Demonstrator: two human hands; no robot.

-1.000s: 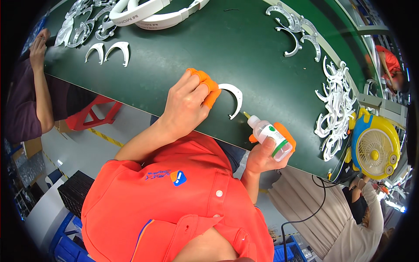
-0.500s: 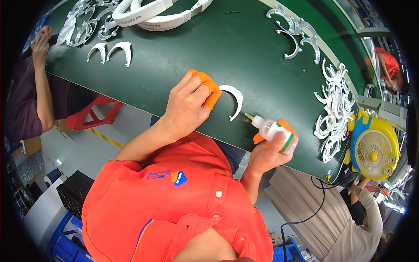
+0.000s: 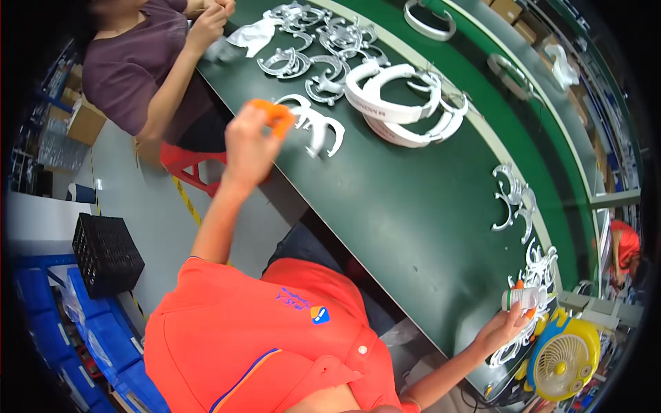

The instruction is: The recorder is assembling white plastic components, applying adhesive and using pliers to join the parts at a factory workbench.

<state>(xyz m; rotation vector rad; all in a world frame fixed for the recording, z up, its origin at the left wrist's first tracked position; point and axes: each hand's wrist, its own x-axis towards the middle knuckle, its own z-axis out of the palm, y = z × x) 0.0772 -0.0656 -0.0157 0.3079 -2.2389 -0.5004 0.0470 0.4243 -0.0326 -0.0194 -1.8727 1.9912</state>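
My left hand, with orange finger covers, is raised beside several white C-shaped pieces at the table's near-left edge. Its fingers are bent and loosely apart, with nothing visible in them. One white curved piece is smeared by motion just right of the fingertips, apart from them, next to a sharp white curved piece. At the right, my right hand is closed around a small clear squeeze bottle with a green band. The bottle is over the pile of white curved pieces; its nozzle cannot be made out.
White headbands lie on the green table, with clear curved parts behind. More clear parts lie at far right. A yellow-blue fan stands at the right end. A co-worker sits at the left; a conveyor runs behind.
My view has turned left. My left hand has moved left and let go of the white curved piece near the others. My right hand has moved right, still holding the bottle.
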